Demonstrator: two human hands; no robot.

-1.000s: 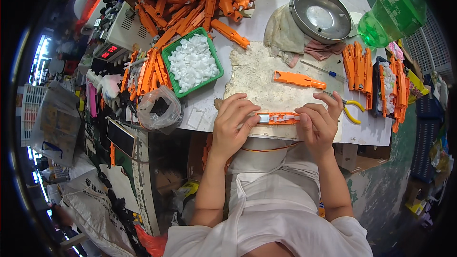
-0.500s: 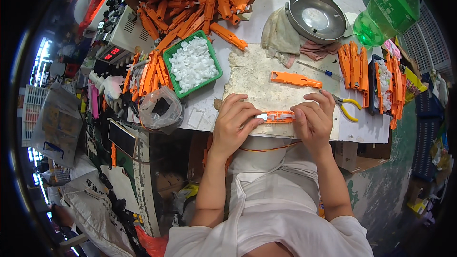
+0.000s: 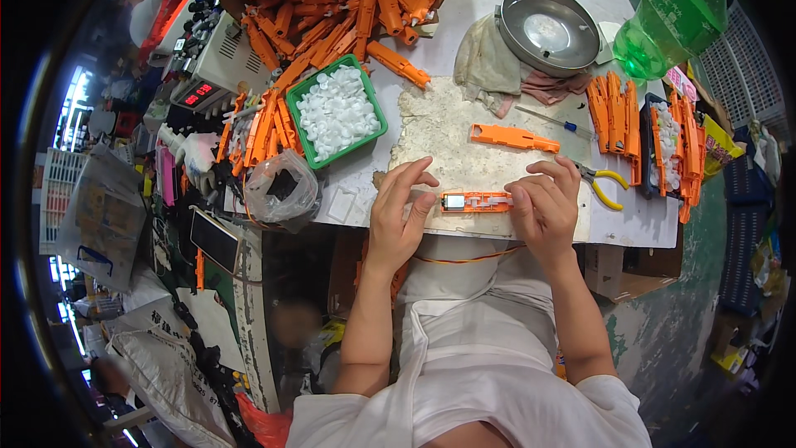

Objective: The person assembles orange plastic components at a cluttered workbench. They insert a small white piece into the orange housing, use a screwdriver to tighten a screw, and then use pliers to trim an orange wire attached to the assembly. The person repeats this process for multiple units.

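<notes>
between the hands [image 3: 396,222] [image 3: 544,211], left spread, right pinching its end, an orange casing [image 3: 478,208] bares a silver block [image 3: 454,202] and white parts [image 3: 496,200]

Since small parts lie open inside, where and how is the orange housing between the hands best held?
Probably by its long outer walls near the left end, from the left: this orange housing lies crosswise, open face up, a silver block inside, and the right hand covers its other end.

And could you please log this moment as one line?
left hand: open, just left of orange casing | right hand: at casing's right end | silver block: in casing's left end | pliers: on table
</notes>
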